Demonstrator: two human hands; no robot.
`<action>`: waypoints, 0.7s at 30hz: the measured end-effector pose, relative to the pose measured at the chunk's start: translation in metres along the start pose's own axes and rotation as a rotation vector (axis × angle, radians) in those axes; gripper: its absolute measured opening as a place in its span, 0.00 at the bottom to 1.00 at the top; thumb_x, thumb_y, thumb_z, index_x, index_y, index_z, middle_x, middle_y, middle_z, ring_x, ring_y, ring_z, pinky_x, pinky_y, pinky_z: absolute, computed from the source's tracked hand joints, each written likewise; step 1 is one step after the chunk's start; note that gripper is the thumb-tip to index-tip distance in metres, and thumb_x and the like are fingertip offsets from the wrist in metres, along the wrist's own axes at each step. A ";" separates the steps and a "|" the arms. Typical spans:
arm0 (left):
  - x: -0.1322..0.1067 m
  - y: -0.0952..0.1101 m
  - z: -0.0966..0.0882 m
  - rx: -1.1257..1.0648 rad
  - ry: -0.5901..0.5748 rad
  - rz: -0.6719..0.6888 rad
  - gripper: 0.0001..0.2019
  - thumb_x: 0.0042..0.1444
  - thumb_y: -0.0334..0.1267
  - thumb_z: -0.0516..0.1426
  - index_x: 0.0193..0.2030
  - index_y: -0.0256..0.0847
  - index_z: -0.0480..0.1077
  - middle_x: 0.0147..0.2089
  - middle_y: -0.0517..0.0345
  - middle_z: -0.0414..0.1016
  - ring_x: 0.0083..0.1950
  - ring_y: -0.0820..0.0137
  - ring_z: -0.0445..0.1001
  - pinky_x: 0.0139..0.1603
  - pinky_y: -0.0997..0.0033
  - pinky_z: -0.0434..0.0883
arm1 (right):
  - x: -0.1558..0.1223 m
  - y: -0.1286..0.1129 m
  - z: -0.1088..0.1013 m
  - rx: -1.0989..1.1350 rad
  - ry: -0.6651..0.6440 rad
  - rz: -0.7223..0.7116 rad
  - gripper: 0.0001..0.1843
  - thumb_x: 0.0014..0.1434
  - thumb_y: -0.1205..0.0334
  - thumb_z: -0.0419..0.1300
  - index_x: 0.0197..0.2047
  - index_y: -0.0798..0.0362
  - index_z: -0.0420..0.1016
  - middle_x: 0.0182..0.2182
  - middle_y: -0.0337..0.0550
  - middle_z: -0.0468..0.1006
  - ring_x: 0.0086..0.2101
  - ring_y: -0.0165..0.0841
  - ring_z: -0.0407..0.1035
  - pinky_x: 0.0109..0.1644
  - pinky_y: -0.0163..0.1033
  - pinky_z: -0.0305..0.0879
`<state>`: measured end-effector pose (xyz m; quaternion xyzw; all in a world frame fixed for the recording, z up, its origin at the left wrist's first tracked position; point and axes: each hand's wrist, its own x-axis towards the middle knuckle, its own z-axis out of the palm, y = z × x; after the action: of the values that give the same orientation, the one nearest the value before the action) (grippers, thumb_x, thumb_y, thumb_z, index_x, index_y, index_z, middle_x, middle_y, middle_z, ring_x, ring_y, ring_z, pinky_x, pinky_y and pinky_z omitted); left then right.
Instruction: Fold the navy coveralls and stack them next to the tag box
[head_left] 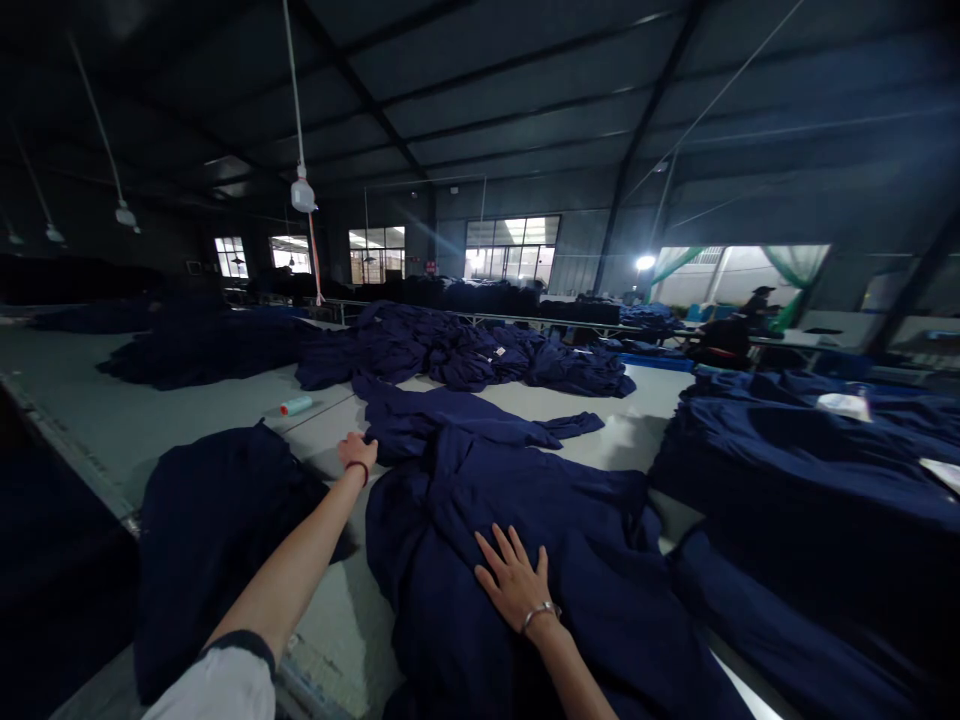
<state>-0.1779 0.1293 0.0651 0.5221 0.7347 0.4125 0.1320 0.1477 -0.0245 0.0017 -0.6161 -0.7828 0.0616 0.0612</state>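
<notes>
Head: right hand (516, 585) flat on navy garment (600, 600), left hand (357, 452) at edge.

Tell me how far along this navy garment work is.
Seemingly done: the navy stack at right lies piled high. In hand: the right hand rests flat on a navy garment, the left hand at its far edge. Left: the crumpled navy heap farther off, its amount unclear.

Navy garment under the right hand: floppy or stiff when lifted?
Probably very floppy: the navy garment slumps in soft folds under the right hand. Lifted, it would likely drape and trail rather than hold shape, since it sprawls across the table. Its matte look suggests it isn't very slippery, but that's hard to judge.
</notes>
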 end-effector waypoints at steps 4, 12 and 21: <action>-0.025 0.005 0.028 0.075 -0.171 0.115 0.08 0.56 0.32 0.54 0.39 0.40 0.75 0.45 0.53 0.78 0.50 0.65 0.74 0.52 0.71 0.67 | 0.000 0.000 0.001 -0.014 0.008 -0.004 0.28 0.63 0.41 0.38 0.66 0.30 0.47 0.68 0.33 0.45 0.66 0.43 0.35 0.62 0.71 0.29; -0.048 0.018 0.066 0.229 -0.384 0.263 0.17 0.49 0.35 0.62 0.48 0.42 0.74 0.50 0.51 0.76 0.54 0.62 0.73 0.54 0.71 0.67 | -0.011 0.021 -0.003 -0.020 -0.005 -0.039 0.28 0.63 0.42 0.39 0.66 0.28 0.46 0.68 0.31 0.45 0.66 0.44 0.36 0.62 0.70 0.30; -0.056 0.035 0.059 0.307 -0.352 0.450 0.23 0.52 0.26 0.57 0.54 0.49 0.69 0.58 0.54 0.68 0.61 0.64 0.65 0.62 0.68 0.59 | -0.017 0.028 -0.006 0.006 -0.035 -0.037 0.29 0.62 0.41 0.39 0.66 0.29 0.45 0.68 0.31 0.43 0.67 0.43 0.34 0.62 0.71 0.26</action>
<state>-0.0940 0.1117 0.0409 0.7486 0.6203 0.2191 0.0821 0.1792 -0.0347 0.0025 -0.6001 -0.7949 0.0736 0.0504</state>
